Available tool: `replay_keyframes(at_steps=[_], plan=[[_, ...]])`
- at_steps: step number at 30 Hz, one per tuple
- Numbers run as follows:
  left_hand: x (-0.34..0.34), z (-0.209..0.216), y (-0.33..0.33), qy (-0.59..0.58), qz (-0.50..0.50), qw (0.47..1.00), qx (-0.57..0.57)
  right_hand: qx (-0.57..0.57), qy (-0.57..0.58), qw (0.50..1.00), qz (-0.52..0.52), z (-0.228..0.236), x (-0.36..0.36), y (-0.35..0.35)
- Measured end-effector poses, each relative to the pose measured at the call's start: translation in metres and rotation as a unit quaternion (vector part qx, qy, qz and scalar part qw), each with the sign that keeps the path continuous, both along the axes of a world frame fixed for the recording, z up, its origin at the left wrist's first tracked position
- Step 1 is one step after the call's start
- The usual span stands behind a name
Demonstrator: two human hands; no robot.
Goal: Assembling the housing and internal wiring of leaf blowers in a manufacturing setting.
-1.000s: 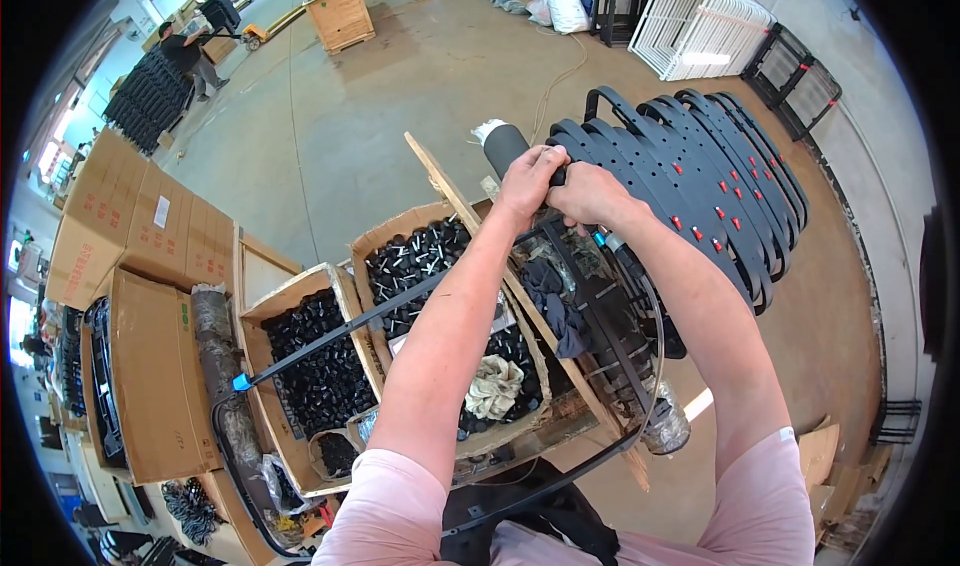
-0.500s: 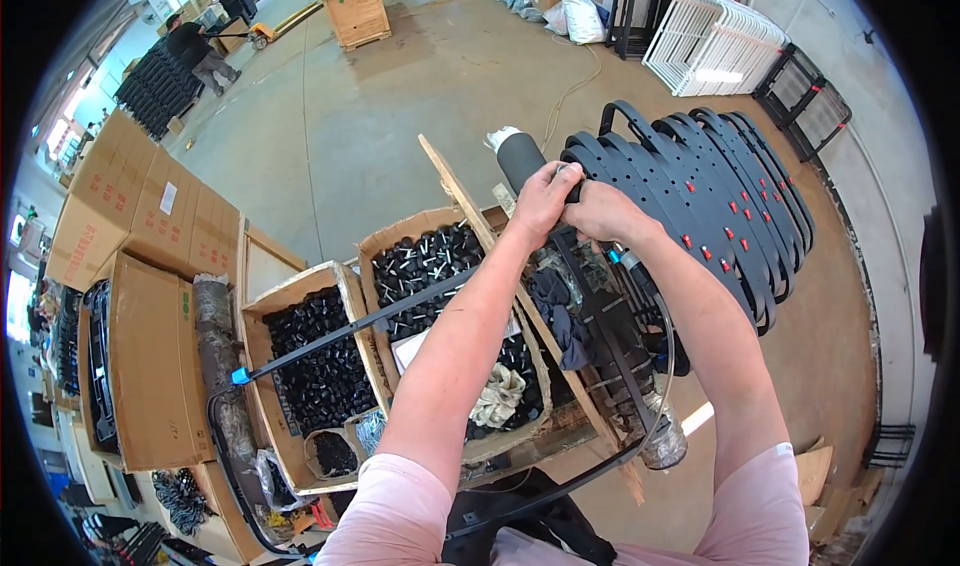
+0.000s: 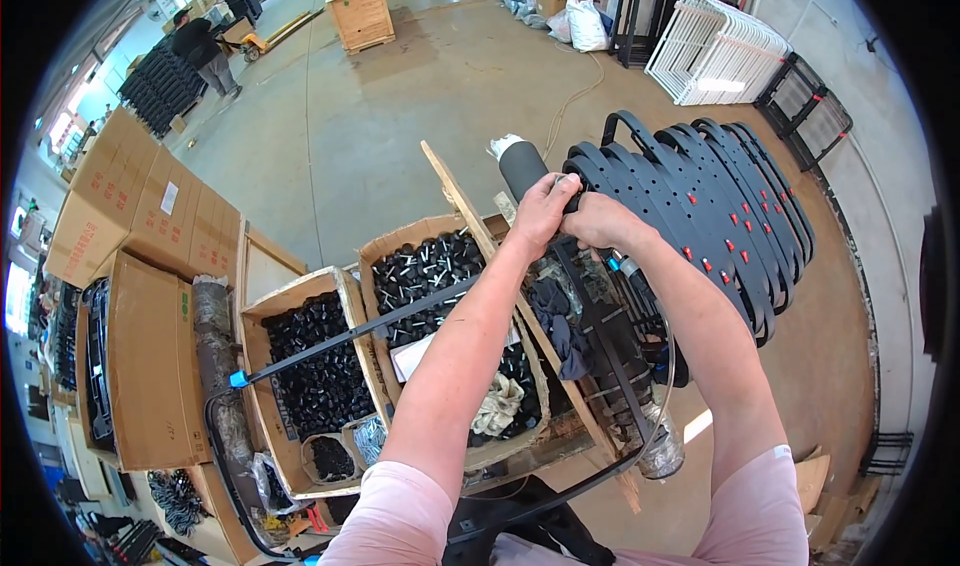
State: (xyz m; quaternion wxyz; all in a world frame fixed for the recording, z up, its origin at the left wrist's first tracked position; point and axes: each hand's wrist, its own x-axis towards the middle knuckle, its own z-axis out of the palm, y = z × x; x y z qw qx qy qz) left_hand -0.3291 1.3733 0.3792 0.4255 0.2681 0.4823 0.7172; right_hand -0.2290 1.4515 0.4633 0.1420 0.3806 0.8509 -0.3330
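Just right of the raw wooden plank (image 3: 455, 194), near its far end, the left hand (image 3: 543, 211) and right hand (image 3: 605, 223) are closed side by side on a black part (image 3: 573, 203), mostly covered by fingers. Close by runs a black metal frame (image 3: 345, 338), crossing the plank; its left end carries a blue cap (image 3: 238, 378). Work on that part looks unfinished; whether anything is fastened beneath the fingers I cannot tell. Left of the plank, cartons hold plenty of black studded feet (image 3: 425, 266) and black plastic caps (image 3: 320, 361). Right of it stand curved black frames (image 3: 700, 206) with red fittings. Beyond the plank spreads a smooth floor (image 3: 400, 136), with white racks (image 3: 710, 51) farther right and a person (image 3: 203, 51) far left.
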Motion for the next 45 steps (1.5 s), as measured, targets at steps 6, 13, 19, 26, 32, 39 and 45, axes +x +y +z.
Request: replay_keyframes(at_steps=[6, 13, 19, 26, 32, 39, 45], plan=[[-0.005, -0.008, -0.005, -0.004, 0.012, 1.000, 0.001, -0.096, 0.034, 0.994, -0.039, -0.012, -0.009, 0.000], [0.001, -0.008, 0.011, 0.004, 0.007, 1.000, 0.023, -0.169, 0.074, 0.982, -0.045, -0.022, -0.005, 0.021], [-0.004, -0.002, 0.001, -0.015, -0.005, 0.999, 0.042, -0.191, 0.087, 0.975, -0.072, -0.010, -0.007, 0.006], [-0.005, 0.021, -0.018, -0.008, 0.007, 0.998, 0.060, -0.104, 0.092, 0.990, -0.037, 0.012, -0.008, -0.018], [-0.020, 0.034, -0.117, 0.026, 0.052, 0.998, 0.040, 0.017, 0.003, 0.996, 0.087, 0.049, -0.026, -0.110], [-0.086, 0.020, -0.298, 0.025, 0.153, 0.988, -0.009, -0.002, 0.004, 0.981, 0.193, 0.018, -0.106, -0.259], [-0.116, 0.012, -0.366, 0.020, 0.181, 0.983, -0.010, 0.032, 0.016, 0.974, 0.223, 0.009, -0.138, -0.329]])
